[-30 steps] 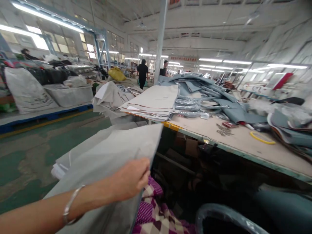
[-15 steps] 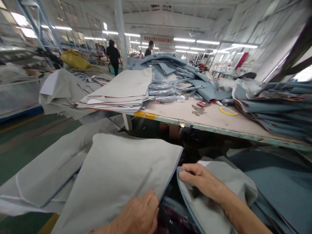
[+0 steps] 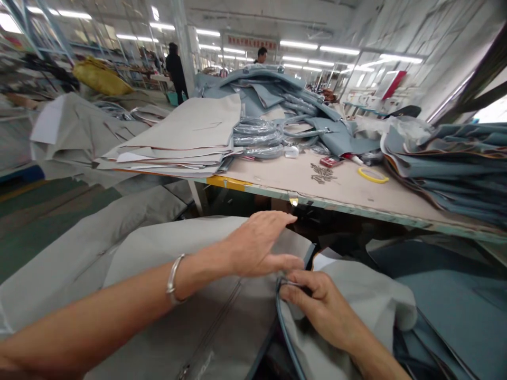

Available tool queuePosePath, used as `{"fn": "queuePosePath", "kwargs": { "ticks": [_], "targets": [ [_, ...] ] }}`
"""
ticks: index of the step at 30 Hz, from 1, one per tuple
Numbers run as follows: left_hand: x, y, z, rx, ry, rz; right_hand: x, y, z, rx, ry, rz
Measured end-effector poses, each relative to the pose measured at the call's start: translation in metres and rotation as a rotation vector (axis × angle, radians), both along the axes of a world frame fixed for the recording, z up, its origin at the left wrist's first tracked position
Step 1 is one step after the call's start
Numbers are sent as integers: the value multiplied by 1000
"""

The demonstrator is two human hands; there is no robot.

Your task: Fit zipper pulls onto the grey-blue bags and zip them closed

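A worker's left hand lies flat, fingers together and stretched out, on a large grey fabric panel spread below the near edge of the bench. A silver bracelet circles the left wrist. Just beside it, the right hand pinches the dark piped edge of a second grey fabric piece, thumb and fingers clamped on the trim where the two pieces meet. The two hands sit close together, the left thumb nearly touching the right fingers.

On the bench, a stack of beige cut panels rests at the left corner, overhanging the near edge. Coils of grey piping lie just beside the stack, toward the middle. A heap of blue-grey covers rises at the far edge. A scatter of small metal parts and a yellow ring lie near the bench's middle, and folded blue-grey pieces are piled at the right end.

Beyond the bench, a person in black stands in the aisle, and another person's head shows over the heap.
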State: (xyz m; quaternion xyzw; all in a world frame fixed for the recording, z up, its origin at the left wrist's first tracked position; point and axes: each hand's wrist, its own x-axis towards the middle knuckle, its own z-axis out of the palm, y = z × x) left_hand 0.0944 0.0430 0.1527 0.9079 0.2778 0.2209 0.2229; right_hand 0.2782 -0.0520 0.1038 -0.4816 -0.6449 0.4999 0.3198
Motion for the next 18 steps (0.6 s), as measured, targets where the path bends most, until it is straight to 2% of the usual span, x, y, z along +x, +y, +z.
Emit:
{"fn": "queuePosePath", "kwargs": {
  "ticks": [2,4,8,11,13,16,18],
  "targets": [
    [16,22,1,-187,136,-57,-1,-1,8,-5,-22,3],
    [24,33,-4,-403,203,-132,-1,-2,13,-9,-40,13],
    [21,37,-12,-732,15,-257,9,0,18,1,-62,-16],
    [10,36,-9,-791,-116,-159,34,0,21,26,-53,-156],
    [3,37,-2,-790,-159,-79,60,-2,26,-5,2,-300],
    [-4,46,11,-776,-183,6,100,0,46,4,-2,-519],
    [-8,59,19,-728,-180,56,114,6,67,109,-150,-595]
  ]
}}
